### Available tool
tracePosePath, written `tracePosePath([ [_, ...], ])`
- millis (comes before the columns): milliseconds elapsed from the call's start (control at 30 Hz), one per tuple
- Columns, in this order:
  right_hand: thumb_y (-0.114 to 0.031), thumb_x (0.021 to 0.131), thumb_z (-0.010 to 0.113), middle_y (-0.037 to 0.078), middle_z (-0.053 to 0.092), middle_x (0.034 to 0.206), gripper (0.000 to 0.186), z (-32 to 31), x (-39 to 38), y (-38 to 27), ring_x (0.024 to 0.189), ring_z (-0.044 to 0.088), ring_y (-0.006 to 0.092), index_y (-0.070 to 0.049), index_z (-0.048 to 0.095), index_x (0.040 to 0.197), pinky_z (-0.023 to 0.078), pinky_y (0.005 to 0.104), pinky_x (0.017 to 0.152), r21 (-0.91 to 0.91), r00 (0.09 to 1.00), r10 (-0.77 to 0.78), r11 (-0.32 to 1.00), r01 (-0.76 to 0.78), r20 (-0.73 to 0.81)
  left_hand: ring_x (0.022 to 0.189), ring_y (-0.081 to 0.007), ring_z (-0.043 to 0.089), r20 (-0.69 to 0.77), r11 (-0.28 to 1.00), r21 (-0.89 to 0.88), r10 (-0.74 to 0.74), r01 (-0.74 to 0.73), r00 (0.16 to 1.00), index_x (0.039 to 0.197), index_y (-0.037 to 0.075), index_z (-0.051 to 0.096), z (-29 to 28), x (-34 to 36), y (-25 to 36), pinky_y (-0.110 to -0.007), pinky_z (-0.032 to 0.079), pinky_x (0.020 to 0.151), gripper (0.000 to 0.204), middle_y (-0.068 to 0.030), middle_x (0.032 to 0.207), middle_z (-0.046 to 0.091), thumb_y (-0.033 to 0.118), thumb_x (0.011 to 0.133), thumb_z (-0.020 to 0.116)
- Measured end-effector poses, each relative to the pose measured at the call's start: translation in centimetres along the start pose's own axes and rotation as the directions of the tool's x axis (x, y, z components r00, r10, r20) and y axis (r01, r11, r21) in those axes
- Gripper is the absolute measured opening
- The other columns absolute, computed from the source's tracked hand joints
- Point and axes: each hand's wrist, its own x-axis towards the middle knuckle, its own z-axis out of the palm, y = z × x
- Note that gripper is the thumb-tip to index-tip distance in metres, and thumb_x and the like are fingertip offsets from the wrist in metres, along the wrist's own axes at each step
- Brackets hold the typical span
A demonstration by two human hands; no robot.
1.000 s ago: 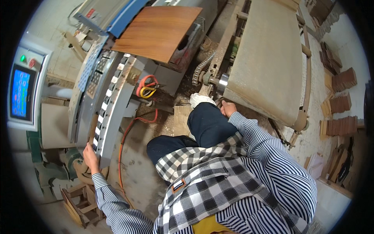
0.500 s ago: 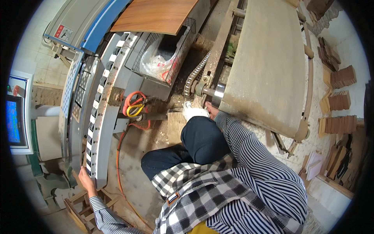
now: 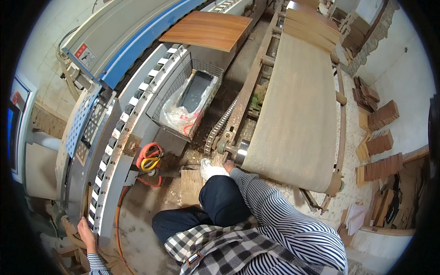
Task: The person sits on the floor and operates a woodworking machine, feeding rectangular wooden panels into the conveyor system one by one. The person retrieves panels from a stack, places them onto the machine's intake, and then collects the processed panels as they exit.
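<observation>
At lower left, my left hand [image 3: 86, 233] reaches to the near end of the machine's black-and-white roller rail [image 3: 106, 158]. Its fingers are stretched out, the tips touching the rail's end beside a thin brown strip [image 3: 86, 200]; I see nothing held in them. My right hand [image 3: 229, 166] rests low by my raised knee, under the near end of the belt conveyor [image 3: 293, 110]. Beside it are a white crumpled cloth or bag [image 3: 211, 169] and a rough wooden block [image 3: 219, 159]. Most of its fingers are hidden.
A wire basket [image 3: 151, 114] holding a plastic bag and a dark flat object hangs beside the machine. Above it lies a wood-grain panel [image 3: 211, 30]. Red and yellow hoses [image 3: 149, 156] loop below. Stacked boards [image 3: 311, 25] sit on the conveyor's far end. Brown slat stacks [image 3: 384, 114] line the right wall.
The view has tilted up, bringing the boards on the far conveyor into sight. My left hand stays at the rail's end and my right hand stays near the wooden block.
</observation>
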Motion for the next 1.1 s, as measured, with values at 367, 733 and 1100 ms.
tracePosePath([
  [367, -0.02, 0.092, 0.039, 0.014, 0.044, 0.124, 0.038, 2.0, 0.0, -3.2, 0.103, 0.042, 0.0316, -0.01, 0.04, 0.129, 0.034, 0.0466, 0.089, -0.988, 0.994, -0.048, -0.122, 0.094, 0.101, 0.055, -0.0207, 0.034, 0.045, 0.997, 0.042, 0.059, -0.061, 0.997, 0.066, -0.003, 0.038, 0.0, 1.6, 1.2, -0.038, 0.027, 0.055, 0.04, -0.0115, 0.057, 0.036, 0.029, 0.09, 0.037],
  [733, -0.028, 0.093, 0.041, 0.012, 0.037, 0.135, 0.038, 3.2, 4.6, -2.5, 0.12, 0.036, 0.0341, -0.013, 0.044, 0.128, 0.03, 0.0483, 0.097, -0.959, 0.995, -0.018, -0.269, 0.088, 0.096, 0.055, -0.0194, 0.034, 0.038, 0.998, 0.054, 0.012, -0.014, 0.999, 0.065, -0.002, 0.038, 0.0, 1.2, 0.9, -0.037, 0.028, 0.054, 0.041, -0.0094, 0.057, 0.037, 0.031, 0.09, 0.038],
  [1100, -0.027, 0.092, 0.042, 0.012, 0.039, 0.133, 0.038, 2.8, 2.7, -3.1, 0.117, 0.038, 0.0338, -0.013, 0.046, 0.127, 0.032, 0.0482, 0.094, -0.975, 0.996, -0.031, -0.21, 0.077, 0.086, 0.056, -0.0207, 0.037, 0.055, 0.998, 0.057, 0.023, -0.026, 0.998, 0.066, -0.004, 0.042, 0.0, 1.7, 0.9, -0.038, 0.03, 0.056, 0.043, -0.0103, 0.058, 0.042, 0.032, 0.089, 0.038],
])
